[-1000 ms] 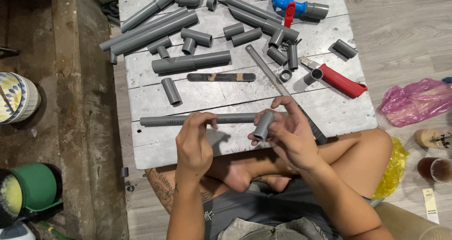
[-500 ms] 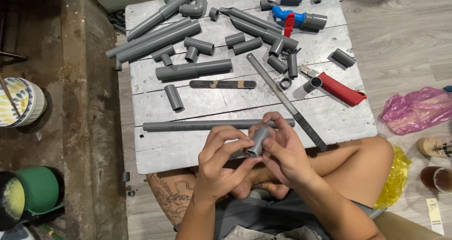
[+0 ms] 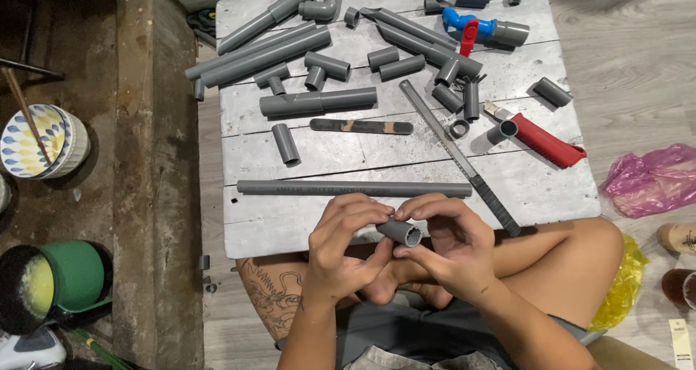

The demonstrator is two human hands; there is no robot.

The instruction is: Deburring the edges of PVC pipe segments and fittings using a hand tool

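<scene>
While gripped, smooth grey pipe coupling (image 3: pixel 400 231)

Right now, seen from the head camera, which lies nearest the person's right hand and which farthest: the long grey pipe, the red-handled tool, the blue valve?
From the right hand:
1. Long grey pipe, just above the fingers.
2. Red-handled tool, up and right.
3. Blue valve, at the board's far edge.
</scene>
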